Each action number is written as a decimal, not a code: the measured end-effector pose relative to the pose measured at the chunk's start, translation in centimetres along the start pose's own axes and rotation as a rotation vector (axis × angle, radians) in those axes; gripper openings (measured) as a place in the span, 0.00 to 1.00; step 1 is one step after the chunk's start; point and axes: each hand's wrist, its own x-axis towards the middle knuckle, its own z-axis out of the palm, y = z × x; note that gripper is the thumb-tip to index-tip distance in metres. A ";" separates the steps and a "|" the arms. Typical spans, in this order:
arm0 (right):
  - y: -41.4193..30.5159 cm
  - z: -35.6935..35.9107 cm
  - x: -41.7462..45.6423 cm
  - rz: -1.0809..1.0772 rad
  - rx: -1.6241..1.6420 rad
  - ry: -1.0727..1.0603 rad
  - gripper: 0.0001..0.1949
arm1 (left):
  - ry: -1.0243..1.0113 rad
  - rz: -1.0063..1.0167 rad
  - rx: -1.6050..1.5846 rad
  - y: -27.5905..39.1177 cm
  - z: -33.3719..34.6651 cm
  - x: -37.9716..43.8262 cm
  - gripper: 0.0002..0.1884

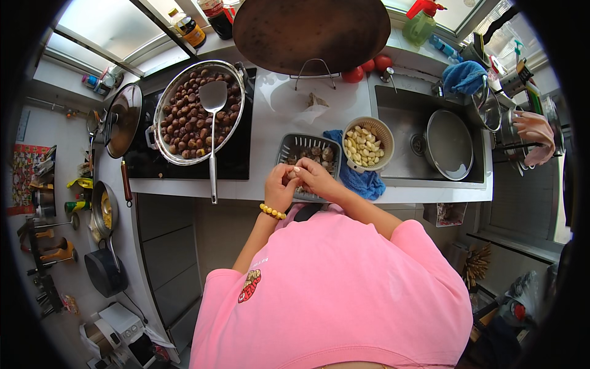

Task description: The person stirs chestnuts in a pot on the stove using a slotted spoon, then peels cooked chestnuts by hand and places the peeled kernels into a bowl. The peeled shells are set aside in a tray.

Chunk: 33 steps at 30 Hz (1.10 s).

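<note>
Over the near side of a grey plastic basket point(306, 135), my left hand point(278, 187) and my right hand point(318, 179) meet, fingertips together. Between them they pinch a small pale piece, apparently a garlic clove point(291, 175), mostly hidden by the fingers. Unpeeled garlic bulbs point(326, 153) and loose skins lie in the basket. Right of it, a beige colander point(389, 150) holds many peeled garlic cloves point(362, 140). A blue cloth point(364, 184) lies beneath and beside the colander. My left wrist wears a yellow bead bracelet point(272, 211).
On the black cooktop point(235, 166), a wide pan point(157, 117) holds brown chestnuts point(193, 120), with a metal spatula point(213, 138) across it. A large dark round lid point(309, 32) stands in a wire rack behind the basket. At right, the sink point(401, 120) contains a round metal lid point(449, 145).
</note>
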 end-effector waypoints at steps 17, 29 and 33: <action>3.4 -3.6 1.2 -0.069 -0.514 0.396 0.12 | 0.123 -0.370 -0.313 -1.0 0.7 -0.7 0.08; 4.9 -3.4 4.7 -0.096 -1.552 0.246 0.10 | 0.079 -0.172 0.191 -4.5 0.2 4.6 0.20; 4.6 -4.1 3.3 -0.042 -1.565 0.065 0.09 | -0.077 0.130 0.574 -3.8 0.0 3.8 0.17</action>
